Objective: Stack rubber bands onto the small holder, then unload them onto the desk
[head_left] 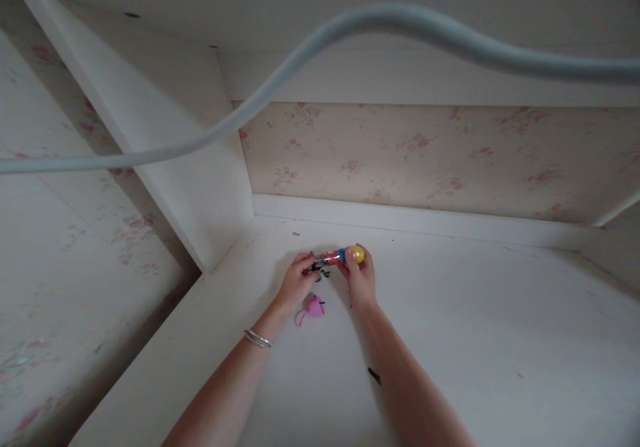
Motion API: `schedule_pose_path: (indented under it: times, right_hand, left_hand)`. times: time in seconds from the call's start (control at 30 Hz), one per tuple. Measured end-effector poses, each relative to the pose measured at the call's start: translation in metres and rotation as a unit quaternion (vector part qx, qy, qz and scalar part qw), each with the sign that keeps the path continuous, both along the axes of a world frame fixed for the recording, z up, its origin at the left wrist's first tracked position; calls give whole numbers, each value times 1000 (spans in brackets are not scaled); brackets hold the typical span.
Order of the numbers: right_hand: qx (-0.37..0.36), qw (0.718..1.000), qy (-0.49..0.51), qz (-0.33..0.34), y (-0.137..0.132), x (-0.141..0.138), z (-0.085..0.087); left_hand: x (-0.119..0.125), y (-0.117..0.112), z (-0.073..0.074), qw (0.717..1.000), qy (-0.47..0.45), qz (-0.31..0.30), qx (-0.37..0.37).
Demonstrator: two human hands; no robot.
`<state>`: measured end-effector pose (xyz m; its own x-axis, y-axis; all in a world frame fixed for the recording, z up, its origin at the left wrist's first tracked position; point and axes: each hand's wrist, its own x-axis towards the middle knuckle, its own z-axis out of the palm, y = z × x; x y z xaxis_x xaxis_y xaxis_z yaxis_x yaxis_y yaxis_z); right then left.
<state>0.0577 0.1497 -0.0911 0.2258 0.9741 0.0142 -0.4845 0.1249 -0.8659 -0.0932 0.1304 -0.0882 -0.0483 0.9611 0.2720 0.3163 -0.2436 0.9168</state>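
Note:
A clear tube [332, 258] with red and other coloured contents lies crosswise between my two hands, with a blue band and a rounded yellow end on the right. My right hand [361, 279] grips it around the blue and yellow part, thumb on top. At the other end, the fingers of my left hand [296, 282] are closed on the tube's tip. Small black looped pieces [324, 274] show just under these fingertips; whether the fingers also hold some is unclear. Closer to me, between the forearms, lies a small pink cup-shaped piece [315, 307] with a curled strap.
A thin black object [374, 376] lies beside my right forearm on the white tabletop [480, 340]. A tiny loop [296, 234] and specks lie toward the back edge. A thick pale cable [400, 19] crosses the upper view. White panels [190, 160] enclose the left and top.

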Motion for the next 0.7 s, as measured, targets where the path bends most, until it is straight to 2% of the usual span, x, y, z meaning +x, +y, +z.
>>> schedule_pose_path:
  times: [0.3, 0.47, 0.7]
  right_hand:
    - [-36, 993, 1, 112, -3, 5, 5]
    - [-27, 992, -19, 118, -4, 5, 5]
    - [-24, 995, -36, 95, 0, 8, 2]
  left_hand:
    - [0, 1, -6, 995, 46, -84, -2]
    - [-4, 7, -11, 995, 35, -87, -23]
    - [-4, 6, -6, 995, 66, -79, -14]
